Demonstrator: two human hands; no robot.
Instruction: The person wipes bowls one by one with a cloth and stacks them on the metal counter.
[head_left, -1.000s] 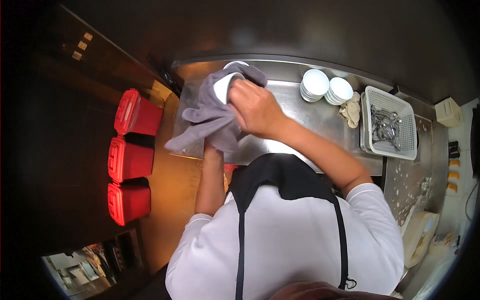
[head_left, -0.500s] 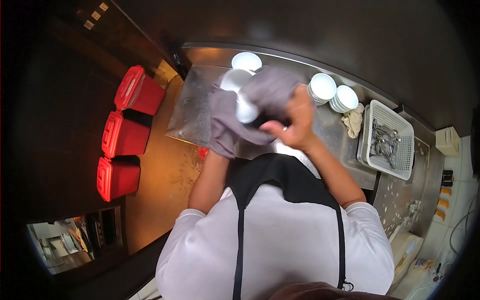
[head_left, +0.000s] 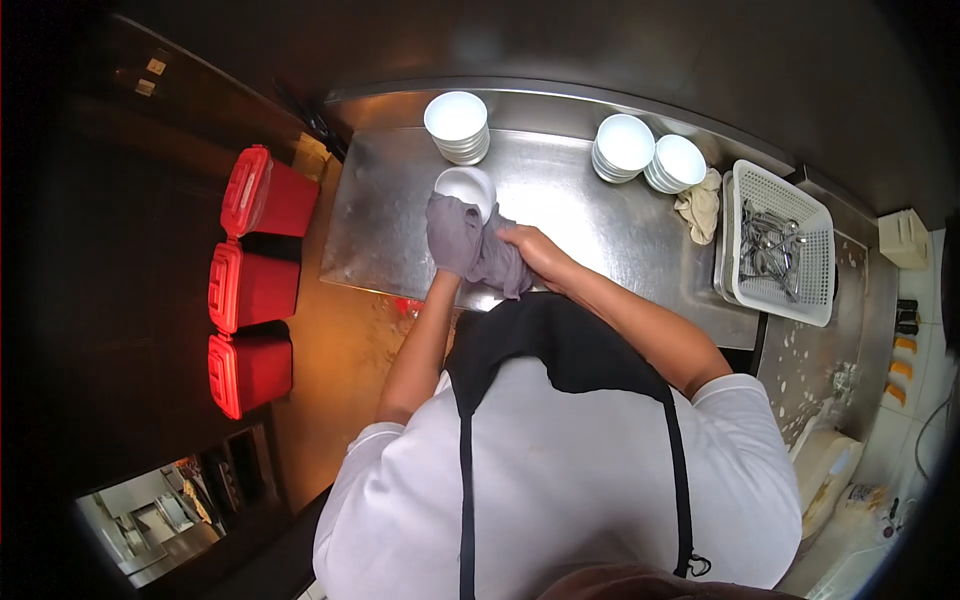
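Observation:
A white bowl [head_left: 464, 184] is tilted in front of me, partly wrapped in a grey-purple cloth [head_left: 455, 232]. My left hand [head_left: 447, 279] is under the cloth and grips the bowl through it; its fingers are hidden. With its fingers closed, my right hand [head_left: 535, 252] holds the loose right part of the same cloth, close to the bowl. Just beyond the held bowl stands a stack of white bowls [head_left: 457, 118] on the steel counter [head_left: 560, 170].
Two more stacks of bowls [head_left: 623, 146] [head_left: 678, 163] stand at the back right. Beside them are a crumpled beige cloth [head_left: 700, 208] and a white basket [head_left: 815, 255] of metal cutlery. Several red lidded bins [head_left: 255, 287] line the left side.
My right hand has come down and left, closing on the cloth that was raised and blurred over the bowl. The held bowl sits lower relative to the stack behind it, and the view has shifted slightly.

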